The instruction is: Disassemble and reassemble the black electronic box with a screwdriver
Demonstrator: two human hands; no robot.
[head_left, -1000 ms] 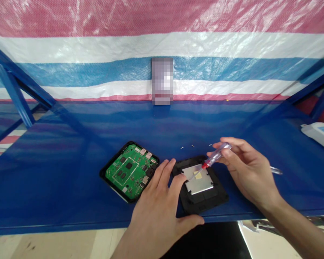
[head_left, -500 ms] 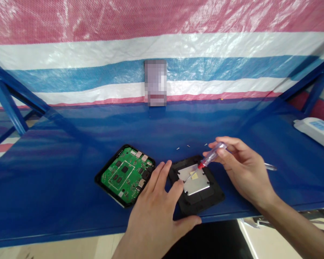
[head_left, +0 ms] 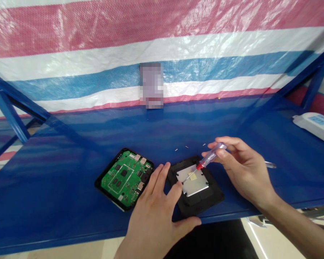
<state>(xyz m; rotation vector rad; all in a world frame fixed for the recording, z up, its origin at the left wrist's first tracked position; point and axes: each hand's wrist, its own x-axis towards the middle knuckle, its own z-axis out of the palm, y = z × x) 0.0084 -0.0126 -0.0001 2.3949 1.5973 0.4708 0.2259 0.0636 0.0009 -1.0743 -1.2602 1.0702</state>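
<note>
A black square cover (head_left: pixel 205 198) with a silver metal plate (head_left: pixel 193 181) lies near the front edge of the blue table. My left hand (head_left: pixel 156 212) rests flat on the cover's left side, fingers spread, its fingertips at the plate's left edge. My right hand (head_left: pixel 241 172) pinches a small screwdriver (head_left: pixel 207 158) with a clear and red handle; its tip touches the plate's left corner area. A second black housing holding a green circuit board (head_left: pixel 123 178) lies to the left, untouched.
Three tiny screws (head_left: pixel 187 147) lie on the blue table (head_left: pixel 70 172) just behind the cover. A white power strip (head_left: pixel 315 124) sits at the far right. A clear object (head_left: pixel 270 165) pokes out behind my right hand. Blue frame struts rise on both sides; a striped tarp hangs behind.
The view has shifted a little; both hands keep their places on the cover and the screwdriver stays at the plate.
</note>
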